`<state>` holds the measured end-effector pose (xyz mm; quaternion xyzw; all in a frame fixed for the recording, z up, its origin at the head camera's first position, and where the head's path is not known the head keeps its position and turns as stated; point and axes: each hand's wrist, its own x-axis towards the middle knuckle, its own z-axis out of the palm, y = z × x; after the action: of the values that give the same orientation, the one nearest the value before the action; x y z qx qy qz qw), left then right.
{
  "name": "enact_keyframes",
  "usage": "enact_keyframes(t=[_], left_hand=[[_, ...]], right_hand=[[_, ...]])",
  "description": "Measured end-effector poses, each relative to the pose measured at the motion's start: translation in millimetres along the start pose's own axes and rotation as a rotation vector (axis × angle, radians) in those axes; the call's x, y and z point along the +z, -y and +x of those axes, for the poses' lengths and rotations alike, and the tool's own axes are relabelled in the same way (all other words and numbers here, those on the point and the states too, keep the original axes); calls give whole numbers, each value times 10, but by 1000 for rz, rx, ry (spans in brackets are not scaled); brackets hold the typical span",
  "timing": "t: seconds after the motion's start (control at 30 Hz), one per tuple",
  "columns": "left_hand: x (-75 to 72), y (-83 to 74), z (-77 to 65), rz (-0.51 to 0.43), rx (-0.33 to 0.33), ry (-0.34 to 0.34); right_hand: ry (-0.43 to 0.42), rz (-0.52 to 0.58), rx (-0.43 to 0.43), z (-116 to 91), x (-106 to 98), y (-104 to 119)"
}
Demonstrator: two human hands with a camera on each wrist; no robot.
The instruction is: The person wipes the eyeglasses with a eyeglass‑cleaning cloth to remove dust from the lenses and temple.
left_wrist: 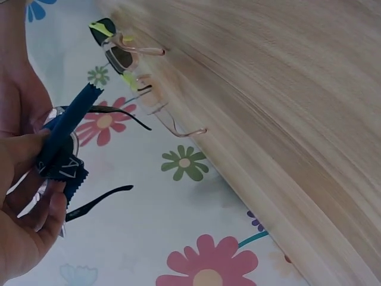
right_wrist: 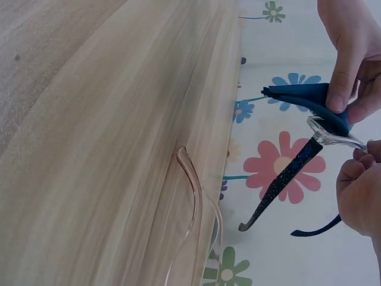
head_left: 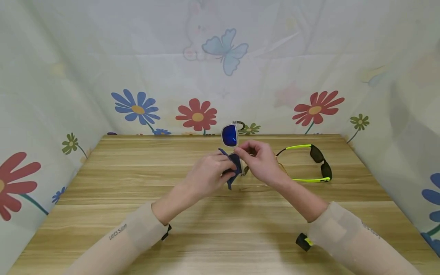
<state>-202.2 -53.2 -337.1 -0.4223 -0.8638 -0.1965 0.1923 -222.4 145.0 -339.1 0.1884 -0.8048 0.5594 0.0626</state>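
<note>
My left hand (head_left: 207, 172) pinches a dark blue cleaning cloth (right_wrist: 300, 94) with zigzag edges, folded over one lens of a pair of sunglasses. These sunglasses (head_left: 229, 136) have a clear frame, a mirrored blue lens and dark temples; they are held up above the table, lenses upright in the head view. My right hand (head_left: 262, 162) pinches the frame near its middle, between the two lenses. In the right wrist view a dotted dark temple (right_wrist: 283, 182) hangs unfolded below the cloth. The cloth and fingers hide the covered lens.
Behind my right hand lie sunglasses with neon yellow temples and dark lenses (head_left: 316, 154). Close by are thin-framed glasses with pinkish clear temples (right_wrist: 193, 179). The wooden table (head_left: 137, 183) ends at a flower-printed cloth backdrop (head_left: 165, 68) on the far side and both flanks.
</note>
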Motion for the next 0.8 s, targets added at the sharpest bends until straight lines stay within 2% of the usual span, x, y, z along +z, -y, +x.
enact_keyframes(t=[0.27, 0.37, 0.63, 0.8], left_hand=[[-38, 24, 26, -2, -13, -100], [-55, 27, 34, 7, -9, -114], [-64, 1, 42, 10, -7, -64], [-34, -4, 40, 19, 24, -30]], right_hand=[[-3, 16, 23, -25, 34, -30], [3, 50, 13, -26, 53, -49], [4, 111, 42, -29, 73, -74], [-8, 148, 75, -27, 67, -81]])
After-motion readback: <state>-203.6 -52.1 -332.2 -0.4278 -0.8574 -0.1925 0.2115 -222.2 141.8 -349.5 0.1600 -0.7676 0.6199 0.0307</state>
